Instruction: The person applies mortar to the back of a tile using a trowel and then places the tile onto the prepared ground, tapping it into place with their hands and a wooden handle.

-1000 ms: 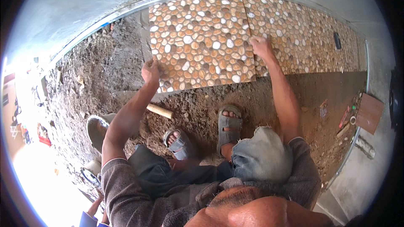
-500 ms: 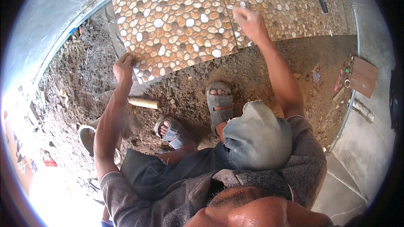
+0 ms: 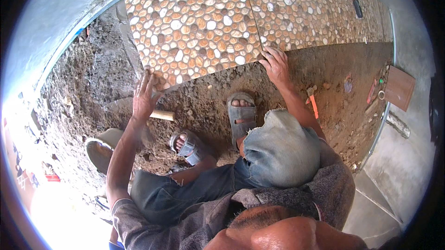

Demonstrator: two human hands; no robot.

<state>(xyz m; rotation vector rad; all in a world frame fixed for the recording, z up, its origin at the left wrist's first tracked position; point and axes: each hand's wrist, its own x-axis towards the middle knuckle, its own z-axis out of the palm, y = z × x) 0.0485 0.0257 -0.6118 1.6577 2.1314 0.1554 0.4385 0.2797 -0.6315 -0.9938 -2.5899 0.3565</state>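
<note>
A large pebble-patterned tile (image 3: 194, 32) in orange, brown and white lies on the bed of dirt and mortar. It meets a second tile (image 3: 315, 18) of the same pattern along a thin dark seam. My left hand (image 3: 144, 96) rests at the near left corner of the first tile, fingers stretched out along its edge. At the near end of the seam, my right hand (image 3: 277, 68) touches the front edges, its fingers spread and extended. Neither hand holds anything. A pale wooden handle (image 3: 162, 115) shows beside my left wrist; its other end is hidden.
A bucket (image 3: 98, 150) stands beyond my left forearm. A tool with an orange handle (image 3: 314, 105) lies on the dirt right of my right forearm. Against the right wall are a brown square tile (image 3: 399, 88) and a tape roll (image 3: 381, 94). A dark oblong object (image 3: 357, 8) sits on the far tile.
My right hand has come down from above the seam to the tiles' near edge, its fingers opening. My left hand has shifted slightly nearer and right, its fingers straightening at the corner.
</note>
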